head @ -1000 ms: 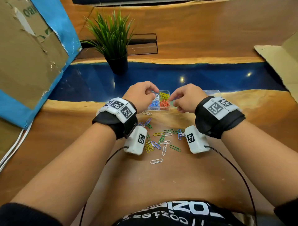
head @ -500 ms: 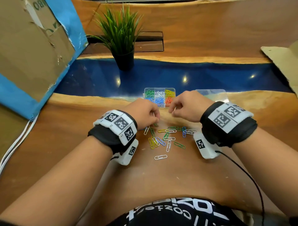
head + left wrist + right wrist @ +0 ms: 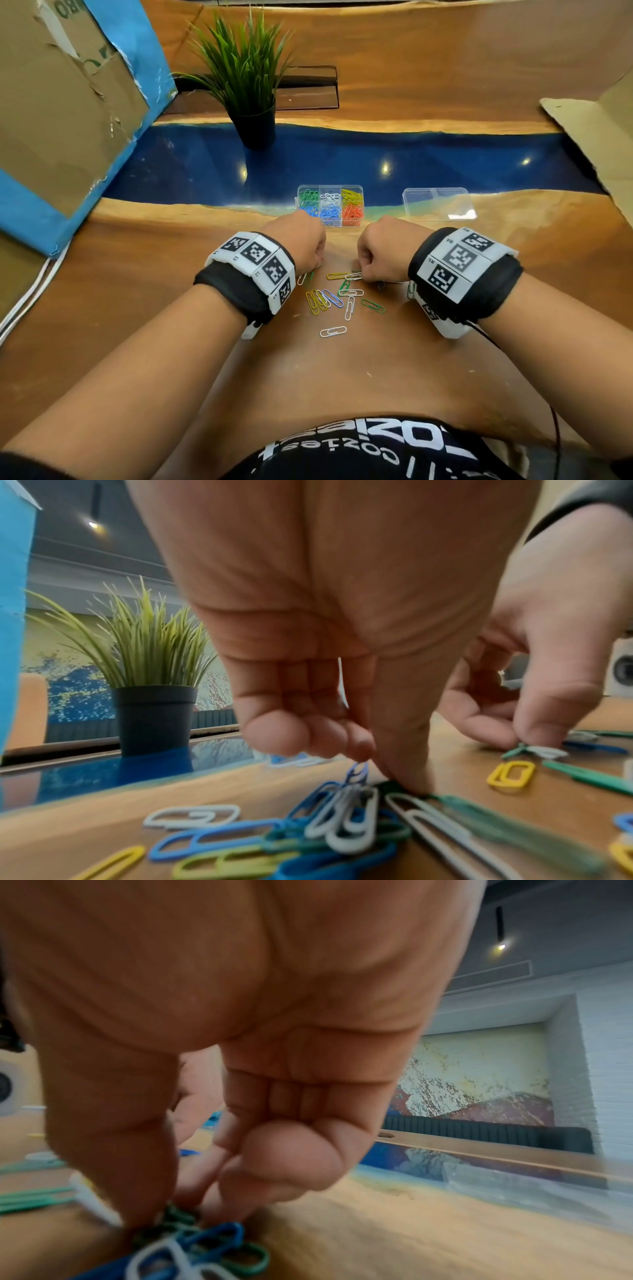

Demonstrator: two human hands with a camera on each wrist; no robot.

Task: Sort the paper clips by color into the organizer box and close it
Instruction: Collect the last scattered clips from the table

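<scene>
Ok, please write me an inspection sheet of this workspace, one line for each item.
Surface: wooden table with a blue glossy band.
Job's things: organizer box open, clips sorted by colour inside; clear lid lies apart to its right; loose paper clips scattered between the wrists.
Clutter: nothing seen.
Hands: left hand curled, fingertips down at a green clip; right hand curled, pinching at clips.
Cables: black wire from the right wrist; white cables at the left edge.
Surroundings: potted plant, cardboard left and right.
</scene>
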